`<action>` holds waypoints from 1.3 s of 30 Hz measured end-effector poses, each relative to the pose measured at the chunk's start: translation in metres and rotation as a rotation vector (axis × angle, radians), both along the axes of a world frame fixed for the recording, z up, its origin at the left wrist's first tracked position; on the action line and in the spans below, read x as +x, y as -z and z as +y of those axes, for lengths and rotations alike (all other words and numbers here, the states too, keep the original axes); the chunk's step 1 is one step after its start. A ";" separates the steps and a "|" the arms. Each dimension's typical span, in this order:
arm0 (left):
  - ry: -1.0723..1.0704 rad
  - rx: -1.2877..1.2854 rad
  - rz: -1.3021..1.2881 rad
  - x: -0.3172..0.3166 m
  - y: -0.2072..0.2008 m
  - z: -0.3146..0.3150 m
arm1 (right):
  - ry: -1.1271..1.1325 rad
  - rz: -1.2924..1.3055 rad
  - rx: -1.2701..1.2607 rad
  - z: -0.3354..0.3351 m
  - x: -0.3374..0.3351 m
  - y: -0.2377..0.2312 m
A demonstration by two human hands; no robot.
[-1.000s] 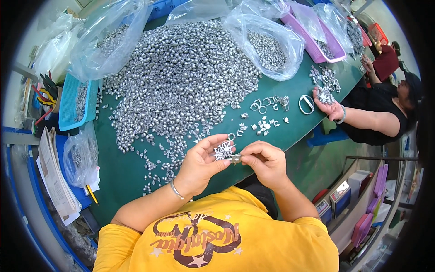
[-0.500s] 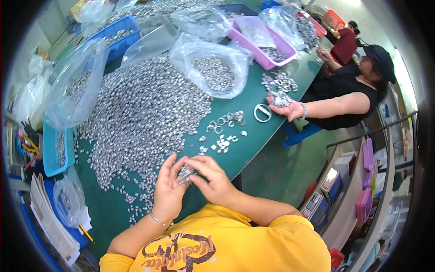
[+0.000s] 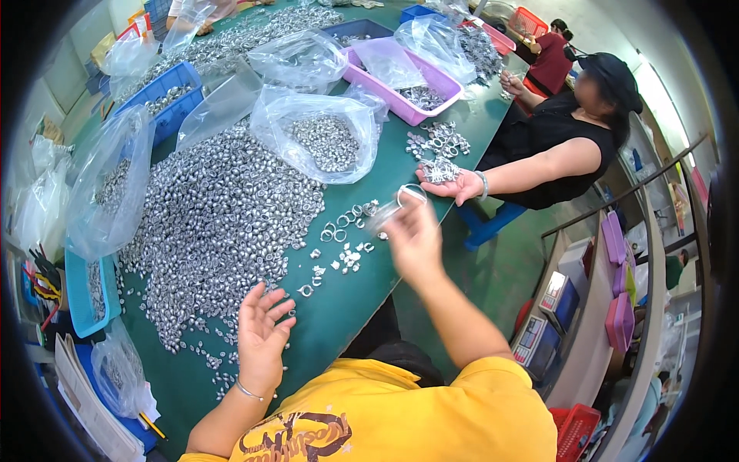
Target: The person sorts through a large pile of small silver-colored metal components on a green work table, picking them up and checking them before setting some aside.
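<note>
My left hand (image 3: 262, 333) is palm up with its fingers spread, over the near edge of a large pile of small silver metal pieces (image 3: 219, 223). A tiny silver piece shows by its fingertips; I cannot tell if it touches them. My right hand (image 3: 416, 240) reaches forward over the table, its fingers smeared by motion. A blurred silvery shape is at its fingertips, too unclear to name. Just beyond them lies a silver hoop (image 3: 412, 193). To the left of that hand are several silver rings (image 3: 332, 232) and small white-silver pieces (image 3: 350, 260).
A co-worker's palm (image 3: 460, 186) holds silver pieces at the table's right edge. Clear plastic bags (image 3: 265, 146), a purple tray (image 3: 412, 113) and a blue bin (image 3: 185, 73) stand farther back. At the left is a light-blue tray (image 3: 75, 308). Scales (image 3: 536, 343) sit on the right-hand shelf.
My hands have parted; they were together around a small silver cluster. The right has moved forward and right, while the left has opened lower down. The view has shifted.
</note>
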State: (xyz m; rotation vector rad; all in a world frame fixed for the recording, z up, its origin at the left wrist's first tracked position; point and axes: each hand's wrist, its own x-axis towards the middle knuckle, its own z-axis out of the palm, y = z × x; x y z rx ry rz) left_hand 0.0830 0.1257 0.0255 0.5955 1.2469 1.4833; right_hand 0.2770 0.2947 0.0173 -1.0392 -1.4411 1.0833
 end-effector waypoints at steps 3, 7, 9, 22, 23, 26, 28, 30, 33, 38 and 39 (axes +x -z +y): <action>-0.001 -0.008 -0.057 0.003 0.002 -0.002 | 0.195 0.111 0.095 0.085 0.072 0.017; 0.046 -0.019 -0.054 0.009 -0.005 0.000 | 0.438 -0.355 0.053 0.134 0.129 0.008; 0.081 -0.001 -0.013 0.010 -0.012 0.000 | 0.385 -0.418 0.051 0.141 0.125 0.006; 0.695 1.265 1.387 0.034 -0.175 0.003 | 0.551 -0.950 0.590 0.116 0.086 0.008; 0.733 1.319 1.485 0.034 -0.185 0.002 | 0.530 -0.917 0.685 0.108 0.084 0.004; 0.723 1.396 1.550 0.035 -0.191 -0.003 | 0.345 -0.771 0.784 0.075 0.057 0.011; 0.825 1.541 1.725 0.025 -0.204 0.004 | 0.173 -0.764 0.803 0.038 0.026 0.012; 0.794 1.636 1.771 0.020 -0.204 0.006 | -0.056 -0.729 0.816 0.007 0.009 0.024; 0.635 1.690 1.764 0.018 -0.201 0.000 | -0.355 -0.714 0.900 -0.019 0.005 0.037; 0.243 2.003 1.863 0.018 -0.202 0.008 | -0.375 -0.785 0.855 -0.016 0.006 0.037; 0.253 1.926 1.837 0.017 -0.203 0.003 | -0.427 -0.777 0.871 -0.015 0.005 0.037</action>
